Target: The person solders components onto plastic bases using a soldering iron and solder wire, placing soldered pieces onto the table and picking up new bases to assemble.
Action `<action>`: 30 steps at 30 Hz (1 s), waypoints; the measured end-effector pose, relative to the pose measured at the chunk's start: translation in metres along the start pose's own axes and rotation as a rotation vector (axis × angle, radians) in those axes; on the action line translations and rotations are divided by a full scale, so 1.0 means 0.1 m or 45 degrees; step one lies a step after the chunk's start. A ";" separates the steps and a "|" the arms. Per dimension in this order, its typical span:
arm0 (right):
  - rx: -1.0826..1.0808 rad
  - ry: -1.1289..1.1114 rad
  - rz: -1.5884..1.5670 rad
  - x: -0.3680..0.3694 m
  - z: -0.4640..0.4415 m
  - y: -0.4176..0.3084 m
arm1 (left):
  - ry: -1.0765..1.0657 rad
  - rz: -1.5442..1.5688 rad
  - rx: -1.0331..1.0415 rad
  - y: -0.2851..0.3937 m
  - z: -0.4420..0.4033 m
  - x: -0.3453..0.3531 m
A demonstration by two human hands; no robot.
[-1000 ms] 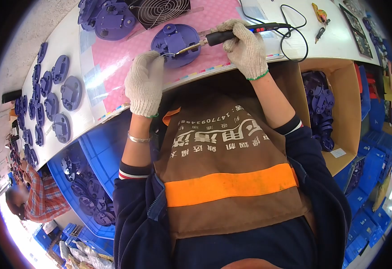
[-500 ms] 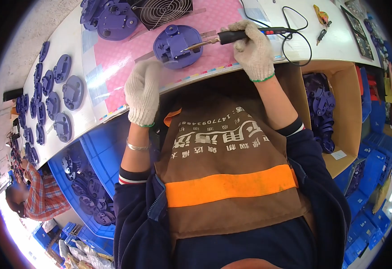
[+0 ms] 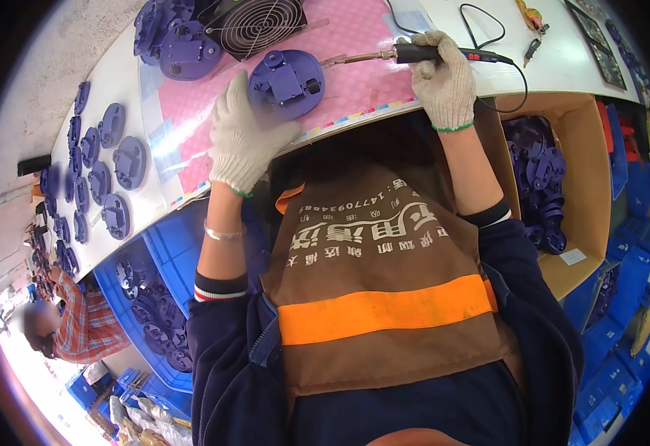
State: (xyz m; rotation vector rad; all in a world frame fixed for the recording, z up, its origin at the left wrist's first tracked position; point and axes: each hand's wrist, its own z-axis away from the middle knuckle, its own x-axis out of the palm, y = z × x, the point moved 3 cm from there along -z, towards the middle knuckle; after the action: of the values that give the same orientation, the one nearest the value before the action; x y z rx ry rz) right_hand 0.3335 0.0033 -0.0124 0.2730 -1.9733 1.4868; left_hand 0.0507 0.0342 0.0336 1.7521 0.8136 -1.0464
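Observation:
A round purple plastic housing with a raised block in its middle lies on the pink mat. My left hand, in a white knitted glove, is at its left and near edge, thumb and fingers spread apart; whether it touches the rim is unclear. My gloved right hand grips the black handle of a soldering iron. The iron's metal tip points left, by the housing's right edge.
A fan with a wire guard and stacked purple housings stand behind. More housings lie leftward on the white table. A cardboard box and a blue crate hold parts. The iron's cable loops right. A person sits left.
The soldering iron's tip has drawn back rightward from the middle of the housing to its edge. My left hand has opened, its fingers spreading beside the housing. The view has shifted slightly.

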 end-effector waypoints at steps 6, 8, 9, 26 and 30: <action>-0.072 -0.025 0.098 -0.03 0.08 -0.03 | -0.049 -0.023 0.028 0.13 -0.15 0.08; -0.238 -0.063 0.541 0.02 0.10 -0.07 | -0.097 0.049 0.017 0.12 -0.19 0.07; -0.354 -0.087 0.844 0.07 0.10 -0.11 | -0.101 0.071 -0.020 0.10 -0.19 0.07; 0.047 0.192 -0.185 -0.36 -0.08 0.14 | 0.310 -0.267 -0.252 -1.48 0.07 -0.61; 0.048 0.133 -0.250 -0.16 0.00 0.03 | 0.284 -0.337 -0.311 -1.61 0.10 -0.64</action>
State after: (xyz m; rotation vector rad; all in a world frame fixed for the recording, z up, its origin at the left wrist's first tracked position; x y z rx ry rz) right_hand 0.3440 0.0012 -0.0243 0.3862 -1.7833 1.3845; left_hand -0.1165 0.0793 0.0300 1.5975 1.2858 -0.8847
